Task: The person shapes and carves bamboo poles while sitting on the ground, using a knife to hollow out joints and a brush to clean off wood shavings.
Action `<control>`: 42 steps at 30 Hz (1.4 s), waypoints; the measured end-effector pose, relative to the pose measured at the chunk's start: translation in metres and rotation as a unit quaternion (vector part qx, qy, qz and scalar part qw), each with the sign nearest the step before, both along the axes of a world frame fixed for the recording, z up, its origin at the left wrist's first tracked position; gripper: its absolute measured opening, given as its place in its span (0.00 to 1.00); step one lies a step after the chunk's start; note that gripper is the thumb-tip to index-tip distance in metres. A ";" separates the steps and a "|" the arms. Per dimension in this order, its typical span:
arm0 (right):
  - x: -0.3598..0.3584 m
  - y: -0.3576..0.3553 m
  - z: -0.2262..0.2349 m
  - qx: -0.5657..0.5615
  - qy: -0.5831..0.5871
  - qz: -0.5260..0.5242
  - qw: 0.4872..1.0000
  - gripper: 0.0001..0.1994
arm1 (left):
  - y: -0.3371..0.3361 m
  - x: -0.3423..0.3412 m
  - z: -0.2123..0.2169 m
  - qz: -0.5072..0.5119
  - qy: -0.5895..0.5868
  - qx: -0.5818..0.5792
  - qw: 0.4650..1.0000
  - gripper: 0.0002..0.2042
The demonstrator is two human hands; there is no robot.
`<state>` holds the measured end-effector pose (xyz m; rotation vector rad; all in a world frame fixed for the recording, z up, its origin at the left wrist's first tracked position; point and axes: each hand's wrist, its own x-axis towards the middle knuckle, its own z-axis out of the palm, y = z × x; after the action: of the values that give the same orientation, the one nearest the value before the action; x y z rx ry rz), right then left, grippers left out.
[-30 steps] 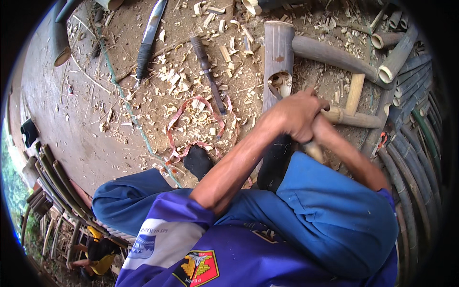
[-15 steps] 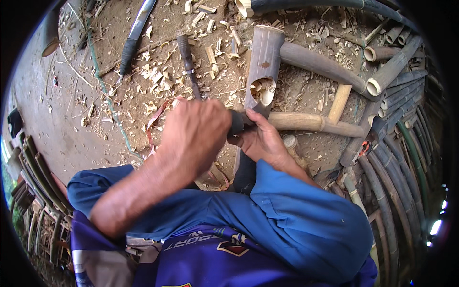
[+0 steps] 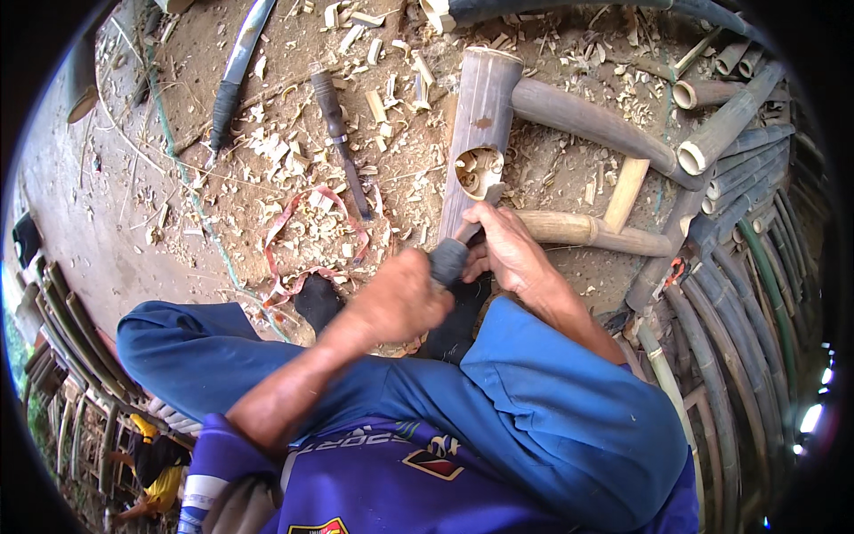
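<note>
My left hand is closed around the dark wrapped handle of a knife. The short blade points up and away, its tip at the rim of an oval hole cut in a thick bamboo tube. My right hand pinches the blade just ahead of the handle, thumb and fingers beside the hole. Pale shavings lie inside the hole. Two bamboo poles, an upper one and a lower one, extend rightward from the tube, with a short pale piece between them.
A wooden-handled chisel and a long dark-gripped knife lie on the dirt among shavings. A reddish strip curls near my foot. Bamboo poles are stacked at right. Another person shows at lower left.
My left hand has dropped back toward me and right, exposing the chisel and the reddish strip. The knife blade now shows at the hole's rim. A person has appeared at lower left.
</note>
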<state>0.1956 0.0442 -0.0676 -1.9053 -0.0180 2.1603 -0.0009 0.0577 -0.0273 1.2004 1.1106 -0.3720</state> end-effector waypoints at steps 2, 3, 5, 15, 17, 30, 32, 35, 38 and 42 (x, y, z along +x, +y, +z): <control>0.008 0.005 -0.002 0.009 -0.058 0.094 0.994 0.21 | -0.026 0.026 0.001 0.083 0.019 -0.030 0.996 0.22; 0.012 0.006 -0.002 0.029 -0.077 0.131 0.988 0.22 | -0.038 0.040 0.002 0.139 0.022 -0.044 0.989 0.22; 0.012 -0.002 0.000 0.095 -0.115 0.157 0.976 0.22 | -0.053 0.053 0.004 0.215 -0.002 -0.026 0.976 0.23; -0.046 -0.008 -0.033 0.185 0.126 -0.177 0.958 0.16 | 0.009 -0.037 -0.025 0.097 0.133 0.253 0.953 0.14; -0.049 -0.004 -0.028 0.213 0.226 -0.260 0.914 0.17 | 0.046 -0.026 -0.002 -0.018 0.159 0.348 0.923 0.07; -0.027 -0.028 0.001 0.109 0.302 -0.326 0.889 0.14 | 0.046 0.050 0.050 -0.341 0.173 0.225 0.896 0.18; -0.004 -0.054 0.000 0.148 0.258 -0.247 0.922 0.12 | 0.021 0.041 0.051 -0.387 -0.024 0.187 0.903 0.22; 0.063 -0.054 -0.012 0.275 0.049 0.138 0.950 0.16 | 0.015 0.089 0.061 -0.337 -0.138 0.263 0.894 0.14; 0.100 -0.049 -0.053 0.544 -0.218 0.268 0.765 0.21 | 0.019 0.142 0.008 -0.193 -0.226 0.475 0.829 0.30; 0.121 0.017 -0.020 0.363 -0.378 0.479 0.704 0.22 | 0.027 0.167 -0.049 -0.064 -0.161 0.490 0.854 0.45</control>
<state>0.3162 0.0610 -0.0876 -2.2164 -2.0426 1.0737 0.1665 0.0842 -0.0759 2.1477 0.9193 0.3662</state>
